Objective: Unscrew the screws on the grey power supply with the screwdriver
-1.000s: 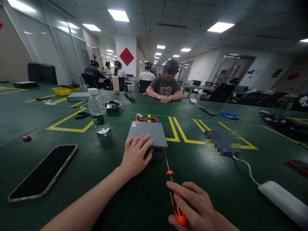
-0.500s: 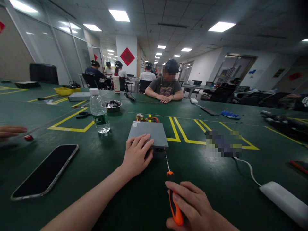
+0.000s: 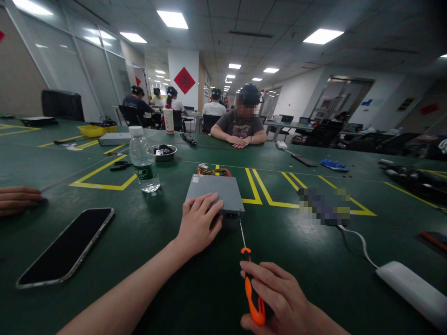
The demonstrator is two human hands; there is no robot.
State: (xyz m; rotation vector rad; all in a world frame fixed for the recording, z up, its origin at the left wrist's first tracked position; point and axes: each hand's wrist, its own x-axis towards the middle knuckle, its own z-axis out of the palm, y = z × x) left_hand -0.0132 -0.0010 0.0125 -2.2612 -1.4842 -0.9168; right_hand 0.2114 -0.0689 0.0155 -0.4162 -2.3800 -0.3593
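A grey metal box (image 3: 226, 188) with a bundle of coloured wires (image 3: 220, 171) at its far side lies on the green table (image 3: 139, 242). My left hand (image 3: 200, 223) rests on the box's near left part, fingers spread over its top and the thumb by its front edge. In my right hand (image 3: 275, 293) is an orange and black screwdriver (image 3: 256, 304), gripped by the handle. Its thin shaft points away from me, and the tip meets the box's front face near the right corner. Whether the tip sits in a screw is too small to tell.
Left of the box stand a water bottle (image 3: 144, 163) and a metal bowl (image 3: 163, 152). A phone (image 3: 68, 246) lies at the near left, beyond it another person's hand (image 3: 19, 200). A white power bank (image 3: 412, 288) with a cable is at the right. Opposite sits a person (image 3: 239, 125).
The screwdriver handle has turned slightly in my right hand. My left hand stays on the box. At the left edge, the other person's hand has moved slightly right and covers the small red object.
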